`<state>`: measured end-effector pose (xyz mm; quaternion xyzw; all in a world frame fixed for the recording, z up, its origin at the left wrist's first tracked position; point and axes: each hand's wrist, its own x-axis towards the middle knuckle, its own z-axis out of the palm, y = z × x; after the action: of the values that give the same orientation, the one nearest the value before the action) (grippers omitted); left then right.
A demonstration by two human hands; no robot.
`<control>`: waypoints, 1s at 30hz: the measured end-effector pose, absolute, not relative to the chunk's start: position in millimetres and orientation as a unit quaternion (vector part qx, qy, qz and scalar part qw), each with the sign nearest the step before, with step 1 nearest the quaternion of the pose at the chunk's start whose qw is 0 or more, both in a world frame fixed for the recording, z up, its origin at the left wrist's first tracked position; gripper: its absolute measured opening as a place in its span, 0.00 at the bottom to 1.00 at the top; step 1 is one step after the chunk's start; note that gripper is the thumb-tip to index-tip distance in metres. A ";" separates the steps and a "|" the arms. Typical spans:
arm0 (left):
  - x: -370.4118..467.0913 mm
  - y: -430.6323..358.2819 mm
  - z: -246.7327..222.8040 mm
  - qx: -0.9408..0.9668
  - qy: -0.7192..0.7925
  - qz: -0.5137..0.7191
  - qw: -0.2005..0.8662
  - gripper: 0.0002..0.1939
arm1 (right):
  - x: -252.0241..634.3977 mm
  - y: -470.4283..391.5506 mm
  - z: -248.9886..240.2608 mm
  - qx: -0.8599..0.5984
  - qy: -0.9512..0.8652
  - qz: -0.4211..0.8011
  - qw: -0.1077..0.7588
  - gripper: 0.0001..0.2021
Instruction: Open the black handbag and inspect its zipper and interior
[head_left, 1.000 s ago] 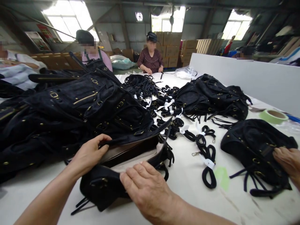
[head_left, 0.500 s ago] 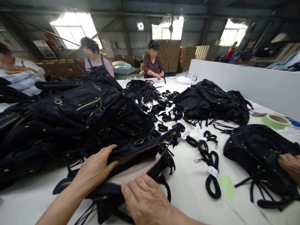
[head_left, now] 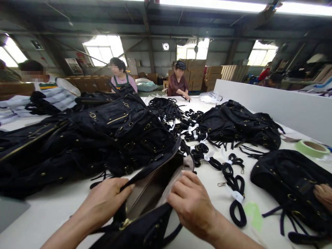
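A black bag (head_left: 145, 224) with a brass zipper lies in front of me, its mouth spread wide. Its pale grey-brown lining (head_left: 145, 193) shows, and the bottom inside is dark. My left hand (head_left: 111, 193) grips the bag's left edge, thumb toward the opening. On the other side, my right hand (head_left: 189, 200) is closed over the near right edge and some of the pale lining. Close beyond the bag rises a heap of black bags (head_left: 103, 138) with brass buckles and zippers.
Bundled black straps (head_left: 237, 200) with white paper bands run up the middle. Another black bag (head_left: 287, 183) lies at right, a co-worker's hand (head_left: 324, 195) on it. Green tape (head_left: 312, 148) sits near a white partition (head_left: 280, 100). Several people sit across the table.
The bag's mouth has been pulled wider, showing more lining. My right hand has moved up and right along the edge, my left slightly down. The camera view has tilted up.
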<state>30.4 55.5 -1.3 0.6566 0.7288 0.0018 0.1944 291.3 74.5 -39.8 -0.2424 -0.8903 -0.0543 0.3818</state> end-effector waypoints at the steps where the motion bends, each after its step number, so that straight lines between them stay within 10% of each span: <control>1: 37.4 44.2 -0.2 0.654 0.730 -0.017 0.197 0.22 | 296.8 76.3 -36.0 -0.239 -0.891 -0.071 0.379 0.16; 10: 95.0 -23.9 13.4 0.689 0.649 -0.197 0.255 0.27 | 323.7 87.4 -14.9 -0.204 -0.900 -0.118 0.368 0.18; 15: 67.1 -3.3 26.8 0.738 0.667 0.089 0.048 0.14 | 314.5 84.8 -4.5 -0.099 -0.924 -0.149 0.339 0.19; 19: 55.5 43.9 26.4 0.799 0.571 0.177 -0.053 0.45 | 297.9 86.9 -2.2 -0.032 -0.927 -0.134 0.348 0.18; 24: 49.2 89.9 17.0 0.818 0.559 0.072 0.113 0.13 | 284.0 89.4 2.8 -0.037 -0.945 -0.113 0.303 0.13; 30: 43.5 79.0 -5.4 0.760 0.630 0.093 0.132 0.12 | 296.7 65.4 18.9 -0.184 -0.921 0.192 0.283 0.19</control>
<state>43.5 79.0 -5.4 0.7599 0.6296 0.0931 0.1324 296.7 65.4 18.9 -0.1844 -0.9214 0.1917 0.2832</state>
